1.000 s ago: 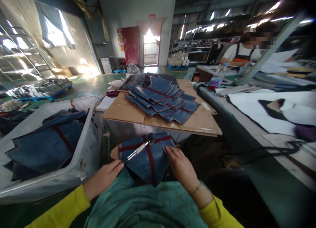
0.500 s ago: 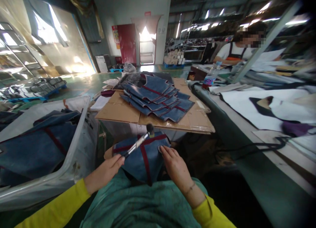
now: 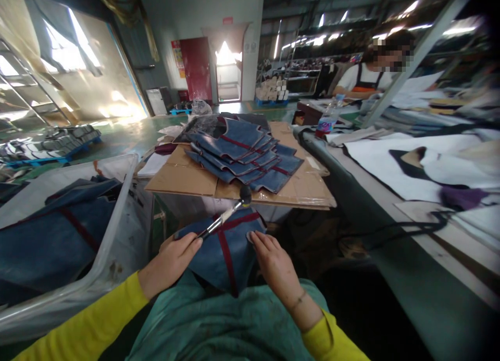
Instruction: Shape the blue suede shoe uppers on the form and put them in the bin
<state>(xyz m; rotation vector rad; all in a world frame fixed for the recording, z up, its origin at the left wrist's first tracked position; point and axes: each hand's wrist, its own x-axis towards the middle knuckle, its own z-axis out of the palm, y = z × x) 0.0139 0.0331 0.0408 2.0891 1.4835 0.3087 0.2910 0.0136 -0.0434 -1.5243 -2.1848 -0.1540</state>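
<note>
Your sleeves are bright yellow, your lap cover green. The dark blue panel bears crossed maroon bands; your brush is black and silver; the stacked pieces are blue, maroon-striped.

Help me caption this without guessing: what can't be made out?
Head view throughout:
Lower end of the tool: hidden by the left hand.
Palm of the right hand: hidden by its back.
Underside of the panel: covered by its top face.
Left side of the bin: cut by the left edge.
Lower layers of the stack: covered by upper ones.
Label of the bottle: too small, blurred.
</note>
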